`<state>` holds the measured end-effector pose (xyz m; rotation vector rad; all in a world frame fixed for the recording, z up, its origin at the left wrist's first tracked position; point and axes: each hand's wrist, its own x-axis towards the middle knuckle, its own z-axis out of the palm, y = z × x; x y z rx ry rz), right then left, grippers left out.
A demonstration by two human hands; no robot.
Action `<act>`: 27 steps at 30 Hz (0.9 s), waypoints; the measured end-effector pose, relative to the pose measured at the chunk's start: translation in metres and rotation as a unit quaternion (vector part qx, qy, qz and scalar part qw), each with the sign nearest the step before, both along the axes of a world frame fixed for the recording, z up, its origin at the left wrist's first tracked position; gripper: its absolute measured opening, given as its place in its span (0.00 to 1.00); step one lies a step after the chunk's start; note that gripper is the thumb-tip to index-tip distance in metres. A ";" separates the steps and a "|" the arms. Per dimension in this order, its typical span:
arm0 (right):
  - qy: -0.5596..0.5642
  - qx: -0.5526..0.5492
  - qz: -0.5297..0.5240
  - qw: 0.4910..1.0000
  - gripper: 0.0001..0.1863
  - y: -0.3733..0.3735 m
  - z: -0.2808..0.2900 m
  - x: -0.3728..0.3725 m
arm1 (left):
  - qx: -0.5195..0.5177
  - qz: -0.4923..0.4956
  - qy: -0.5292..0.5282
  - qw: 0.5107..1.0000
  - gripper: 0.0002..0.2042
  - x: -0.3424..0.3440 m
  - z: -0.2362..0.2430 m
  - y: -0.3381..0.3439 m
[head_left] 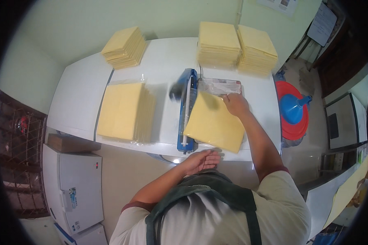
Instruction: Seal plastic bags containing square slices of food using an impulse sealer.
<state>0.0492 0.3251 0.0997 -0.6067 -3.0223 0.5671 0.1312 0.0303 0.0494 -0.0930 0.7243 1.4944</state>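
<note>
My right hand grips the upper right part of a yellow sheet in clear plastic, which lies tilted over the right side of a blue long machine with a white bar and a blurred black handle. Below the table's front edge, my left hand is palm up with loosely bent fingers, holding nothing. Beneath the yellow sheet is a flat pale item. A stack of bagged yellow sheets stands left of the machine.
Tall yellow stacks stand along the back of the white table. A freezer is at the lower left. A red round lid with a blue funnel sits right of the table. A board leans further right.
</note>
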 end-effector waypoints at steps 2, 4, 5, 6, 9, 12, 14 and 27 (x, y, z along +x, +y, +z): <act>-0.103 -0.024 -0.024 0.994 0.29 -0.012 0.021 0.042 | 0.029 0.027 -0.017 0.999 0.25 0.000 0.001 -0.005; -0.048 -0.075 0.026 0.996 0.30 -0.032 0.017 0.091 | 0.071 0.100 -0.030 0.992 0.23 0.004 0.009 -0.016; 0.058 -0.129 0.070 0.987 0.30 -0.047 0.010 0.113 | 0.076 0.095 -0.031 0.992 0.23 0.007 0.012 -0.026; 0.058 -0.127 0.066 0.988 0.30 -0.062 0.015 0.127 | 0.048 0.127 0.037 0.990 0.22 0.009 0.012 -0.040; -0.171 -0.227 0.015 0.959 0.28 -0.126 0.040 0.162 | 0.008 0.149 0.133 0.980 0.21 0.005 0.009 -0.098; 0.047 -0.401 -0.036 0.914 0.19 -0.205 0.044 0.192 | 0.004 0.153 0.252 0.956 0.21 -0.005 0.040 -0.164; 0.086 -0.439 -0.036 0.894 0.20 -0.253 0.037 0.197 | -0.001 0.156 0.285 0.946 0.21 -0.012 0.067 -0.210; 0.205 -0.511 -0.009 0.835 0.17 -0.382 0.070 0.030 | -0.104 0.272 0.512 0.809 0.23 -0.174 0.158 -0.318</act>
